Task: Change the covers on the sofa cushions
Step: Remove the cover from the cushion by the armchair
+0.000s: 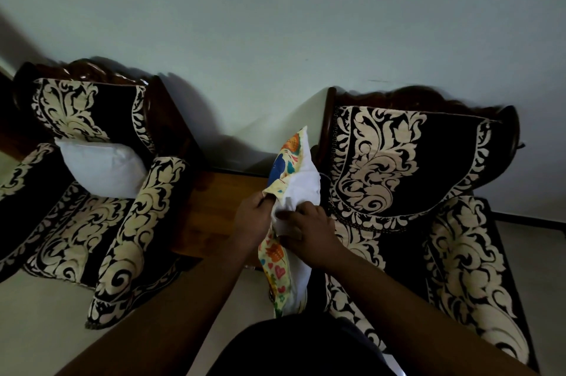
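My left hand has its fingers curled, pinching the open edge of the patterned cushion cover between thumb and fingertips. My right hand sits just beside it, fingers bent and gripping a bunched fold of the white cushion insert where it comes out of the cover's mouth. The two hands nearly touch, with the cloth between them.

I hold the cushion upright, edge-on to me, above the gap between the two armchairs. The cover is cream with coloured shapes: a blue patch near the top, orange figures and red hearts lower down. I can read no writing or label on it.

On the seat of the left armchair a second white insert leans bare against the backrest. The right armchair stands just beside my right hand, its near armrest close to the cushion's white side. Both chairs carry black fabric with a cream leaf pattern and dark carved wooden frames. Between them stands a wooden side table, directly behind my left hand. Pale floor lies open to the lower left, and a plain wall rises behind.
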Tool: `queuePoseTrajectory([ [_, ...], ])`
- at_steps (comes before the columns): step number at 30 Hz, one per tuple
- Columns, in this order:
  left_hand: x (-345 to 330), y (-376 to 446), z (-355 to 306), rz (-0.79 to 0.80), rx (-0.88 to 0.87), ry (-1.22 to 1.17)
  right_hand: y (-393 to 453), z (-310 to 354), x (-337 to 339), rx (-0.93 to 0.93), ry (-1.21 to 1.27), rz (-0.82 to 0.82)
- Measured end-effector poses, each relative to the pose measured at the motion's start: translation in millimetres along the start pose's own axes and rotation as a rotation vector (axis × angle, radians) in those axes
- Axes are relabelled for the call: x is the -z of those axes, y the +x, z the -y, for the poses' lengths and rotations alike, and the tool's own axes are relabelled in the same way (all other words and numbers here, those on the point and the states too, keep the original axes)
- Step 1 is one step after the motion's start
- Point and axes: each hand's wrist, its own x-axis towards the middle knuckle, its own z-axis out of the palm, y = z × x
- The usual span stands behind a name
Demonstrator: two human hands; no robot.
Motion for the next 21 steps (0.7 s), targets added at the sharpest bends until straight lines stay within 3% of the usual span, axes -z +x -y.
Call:
queuePoseTrajectory([
  [3,1.9,-0.6,-1.0,0.000,0.072,-0.025,2.8,2.5,-2.0,-0.022,-0.156,-0.004],
  [6,2.1,-1.0,0.4,-0.001,0.120,-0.040,3.5,1.9,-7.5,-0.004,-0.306,-0.167],
  [10,4.7,5.4,5.6,-0.006,0.061,-0.047,3.0,-8.2,-11.9,0.060,-0.205,-0.314],
  [12,8.3,11.3,8.0,0.056,0.139,-0.166,4.5,-14.9,-12.1,0.135,-0.060,-0.279],
  [14,10.7,23.6,10.6,0.236,0.323,-0.489,5.6,-18.6,-9.2,0.252,0.127,-0.182],
  [16,13.4,36.6,14.6,0.360,0.397,-0.710,3.8,-20.8,-8.4,0.396,0.272,-0.100],
  [18,17.9,46.9,7.8,0.352,0.384,-0.651,-0.5,-23.4,-12.5,0.465,0.364,-0.013],
  [21,18.4,56.5,5.5,0.187,0.339,-0.236,-3.5,-30.4,-17.2,0.345,0.470,0.129],
])
